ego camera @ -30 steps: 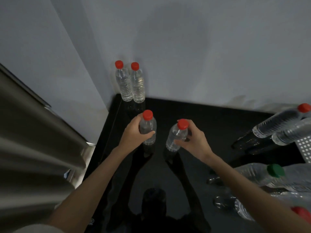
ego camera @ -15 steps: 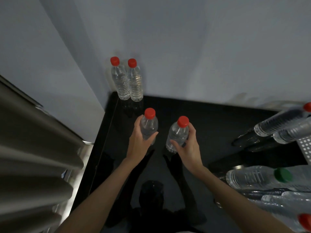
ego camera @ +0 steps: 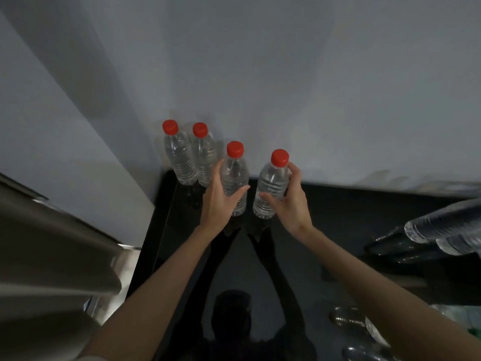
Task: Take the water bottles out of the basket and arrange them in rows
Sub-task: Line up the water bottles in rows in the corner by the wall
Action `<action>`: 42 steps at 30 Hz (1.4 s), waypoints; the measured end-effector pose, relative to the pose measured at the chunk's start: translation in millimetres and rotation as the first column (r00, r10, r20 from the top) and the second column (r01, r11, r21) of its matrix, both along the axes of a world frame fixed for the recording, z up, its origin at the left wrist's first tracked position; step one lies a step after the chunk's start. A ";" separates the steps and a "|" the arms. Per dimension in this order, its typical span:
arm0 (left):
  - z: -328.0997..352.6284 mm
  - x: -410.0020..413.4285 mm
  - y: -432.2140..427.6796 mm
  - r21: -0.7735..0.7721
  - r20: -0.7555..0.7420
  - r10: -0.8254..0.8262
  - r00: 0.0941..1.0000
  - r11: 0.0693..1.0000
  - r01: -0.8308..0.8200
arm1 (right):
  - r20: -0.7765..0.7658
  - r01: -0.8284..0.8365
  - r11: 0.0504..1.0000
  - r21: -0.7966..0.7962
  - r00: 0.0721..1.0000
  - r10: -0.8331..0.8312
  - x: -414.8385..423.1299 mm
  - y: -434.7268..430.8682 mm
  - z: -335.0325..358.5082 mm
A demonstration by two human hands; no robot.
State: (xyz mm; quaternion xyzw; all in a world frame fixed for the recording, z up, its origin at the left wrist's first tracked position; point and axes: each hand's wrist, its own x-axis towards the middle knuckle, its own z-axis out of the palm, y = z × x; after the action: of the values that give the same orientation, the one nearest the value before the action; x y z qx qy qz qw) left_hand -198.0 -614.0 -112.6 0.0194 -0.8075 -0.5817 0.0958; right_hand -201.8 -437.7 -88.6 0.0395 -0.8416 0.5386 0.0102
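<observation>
Two clear red-capped water bottles stand upright in the far left corner of the glossy black table (ego camera: 338,230): one bottle (ego camera: 179,157) at the left, a second (ego camera: 205,157) beside it. My left hand (ego camera: 220,201) grips a third red-capped bottle (ego camera: 235,175) just right of that pair. My right hand (ego camera: 289,201) grips a fourth red-capped bottle (ego camera: 273,183), a small gap to the right. Both held bottles are upright, their bases at the table surface near the back wall.
More clear bottles (ego camera: 442,230) lie on their sides at the right edge, and further ones (ego camera: 364,332) show at the bottom right. A grey wall (ego camera: 260,74) backs the table. A curved metallic surface (ego camera: 52,256) borders the table's left side.
Both hands have carried their bottles away from me toward the back wall. The left bottle now sits next to the corner pair, the right one beside it.
</observation>
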 end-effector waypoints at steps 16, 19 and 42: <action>-36.7 -66.3 -0.9 0.041 0.000 0.041 0.999 0.998 -0.041 | -0.032 -0.074 0.996 -0.042 0.997 0.073 -73.7 -28.3 -30.3; -41.2 -64.4 -2.2 0.051 0.001 0.052 0.999 0.997 -0.052 | -0.073 -0.114 0.992 0.052 0.990 0.118 -75.3 -24.7 -33.1; -53.5 -54.5 7.8 0.749 0.662 -0.123 0.740 0.156 -0.644 | -0.117 -0.131 0.986 0.103 0.983 0.142 -83.4 -28.4 -39.7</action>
State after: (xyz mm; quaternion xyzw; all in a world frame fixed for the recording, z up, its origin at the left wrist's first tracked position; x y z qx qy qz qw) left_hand -252.5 -606.2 -166.1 0.4037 -0.2250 -0.8827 -0.0854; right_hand -285.1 -466.2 -128.3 0.1309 -0.8593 0.4938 0.0236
